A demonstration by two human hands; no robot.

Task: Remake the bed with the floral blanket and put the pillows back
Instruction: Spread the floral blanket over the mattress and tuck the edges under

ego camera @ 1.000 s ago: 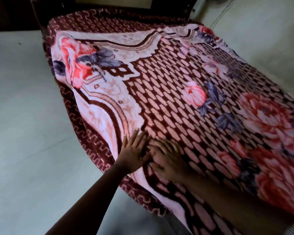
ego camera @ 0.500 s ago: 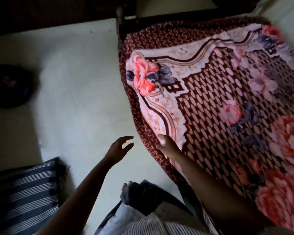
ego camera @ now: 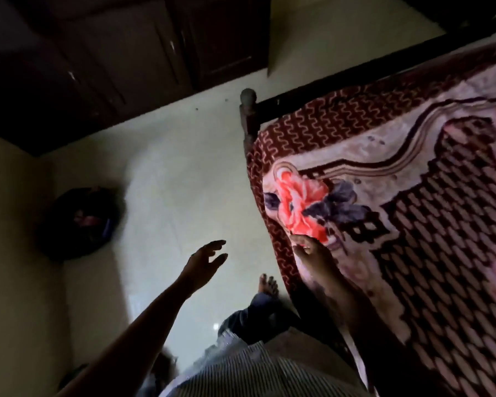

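– While the right grip point(ego camera: 312, 253) lies on the floral blanket point(ego camera: 413, 253) at its near left edge, just below the red rose point(ego camera: 301, 207), can you log its state?
– Cannot tell. The fingers are bent against the pile, and blur hides whether they pinch or only rest. Left grip point(ego camera: 205, 259): released, fingers spread, holding nothing, in the air over the floor point(ego camera: 169, 167), apart from the bed.
– Blanket position?
– Spread over the bed, patterned face up. Its border hangs over the left side and its far edge reaches the dark bed rail and corner post point(ego camera: 248, 110). It lies flat in what shows.
– Step in hand, then?
– Judgement: spreading looks about done, and this is a last tidy of the left edge. No pillows on the visible part of the bed, none identified in frame. The next move likely calls for taking the right grip off the edge and fetching them with both grips free.
– Room?
– Dim. Pale smooth floor. Dark wooden cabinet point(ego camera: 98, 67) along the far left wall. Dark round bundle point(ego camera: 80, 222) on the floor at left, contents unclear. Bare foot point(ego camera: 268, 285) beside the bed. Striped garment point(ego camera: 255, 373) at the near edge.
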